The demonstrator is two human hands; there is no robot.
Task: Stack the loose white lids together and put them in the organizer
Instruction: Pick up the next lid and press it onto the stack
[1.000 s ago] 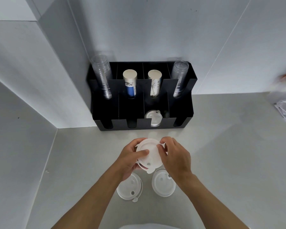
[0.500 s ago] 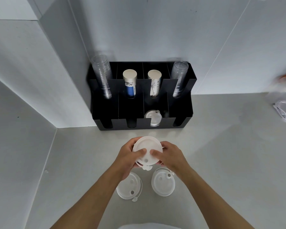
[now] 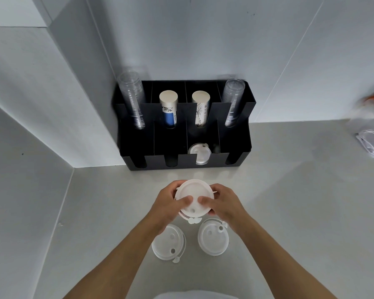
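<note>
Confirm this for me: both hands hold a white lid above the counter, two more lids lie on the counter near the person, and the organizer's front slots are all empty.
One detail is wrong. In the head view, the organizer already has a white lid in a front slot. The rest stands: the left hand and right hand hold a lid, with two loose lids on the counter.
</note>
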